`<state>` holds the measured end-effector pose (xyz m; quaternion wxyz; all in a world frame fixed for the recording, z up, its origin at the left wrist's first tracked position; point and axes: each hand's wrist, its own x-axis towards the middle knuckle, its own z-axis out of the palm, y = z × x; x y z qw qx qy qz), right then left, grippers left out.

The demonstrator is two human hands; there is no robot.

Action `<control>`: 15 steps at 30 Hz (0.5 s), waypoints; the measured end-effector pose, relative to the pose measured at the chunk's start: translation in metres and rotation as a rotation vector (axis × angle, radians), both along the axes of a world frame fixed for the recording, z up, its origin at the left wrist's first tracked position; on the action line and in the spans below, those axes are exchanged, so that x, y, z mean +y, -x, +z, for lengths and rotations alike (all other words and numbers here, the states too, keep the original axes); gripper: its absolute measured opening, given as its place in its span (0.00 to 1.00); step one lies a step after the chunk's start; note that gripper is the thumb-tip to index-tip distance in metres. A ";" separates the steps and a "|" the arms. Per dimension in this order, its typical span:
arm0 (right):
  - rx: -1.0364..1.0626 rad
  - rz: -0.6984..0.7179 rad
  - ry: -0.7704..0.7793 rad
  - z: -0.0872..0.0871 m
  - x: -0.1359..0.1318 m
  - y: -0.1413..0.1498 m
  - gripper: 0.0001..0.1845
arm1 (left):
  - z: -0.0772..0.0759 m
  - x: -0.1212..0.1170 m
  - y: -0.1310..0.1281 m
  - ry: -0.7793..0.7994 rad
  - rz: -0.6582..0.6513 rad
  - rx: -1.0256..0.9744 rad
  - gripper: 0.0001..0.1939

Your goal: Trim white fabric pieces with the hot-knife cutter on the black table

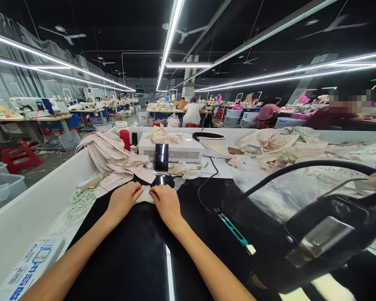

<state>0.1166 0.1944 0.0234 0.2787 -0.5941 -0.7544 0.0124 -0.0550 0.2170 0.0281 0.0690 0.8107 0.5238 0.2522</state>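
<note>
Both my hands meet over the glossy black work surface, fingers pinched on a small piece of cream fabric. My left hand grips its left end, and my right hand grips its right end. The fabric is stretched between them, partly covered by the fingers. Just beyond the hands a phone leans upright against a white vented box. Teal thread snips lie to the right of my right forearm.
A black machine with a thick cable fills the right side. Beige fabric pieces are heaped at the left back, above pale green cord. A red thread spool stands behind. A white ledge borders the left. Several people sit farther off.
</note>
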 end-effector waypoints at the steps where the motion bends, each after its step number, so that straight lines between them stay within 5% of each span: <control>1: -0.019 -0.008 0.001 -0.001 0.001 0.001 0.07 | -0.002 0.002 0.000 -0.009 -0.003 0.036 0.09; 15: -0.099 -0.025 0.000 -0.023 0.004 0.004 0.07 | -0.019 0.004 0.000 -0.054 -0.012 0.252 0.09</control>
